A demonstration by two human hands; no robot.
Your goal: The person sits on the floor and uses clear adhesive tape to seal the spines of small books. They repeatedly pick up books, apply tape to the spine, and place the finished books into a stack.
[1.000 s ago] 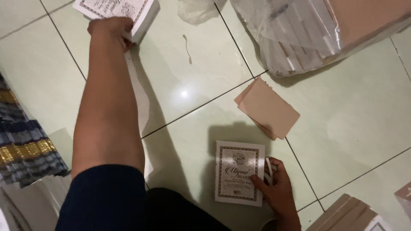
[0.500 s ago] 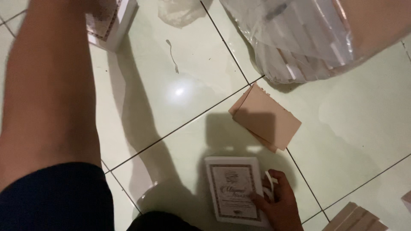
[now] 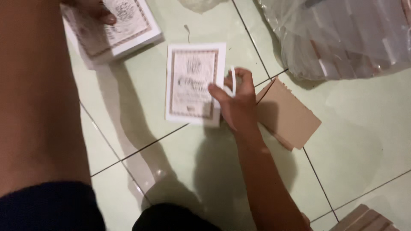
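My right hand (image 3: 237, 100) pinches a flat white rectangular card with a brown ornamental border (image 3: 195, 83) by its right edge, thumb lying on the printed face, fingers curled behind and around the edge, with a thin white strip (image 3: 233, 81) standing up between my fingertips. The card lies face up on the pale green glossy floor tiles (image 3: 364, 137), stretching away to the left of my grip.

Just to the right of that hand, almost touching my knuckles, a small stack of plain tan cardboard sheets (image 3: 289, 113) lies at an angle. Beyond it, up and to the right, a crumpled clear plastic bag holding more tan sheets (image 3: 342, 36) rests on the tiles.

My left hand (image 3: 92, 8) is far up and to the left, mostly cut off by the frame edge; only fingertips show, pressing down on top of a stack of the same white bordered cards (image 3: 120, 28). Whether those fingers close round anything I cannot tell
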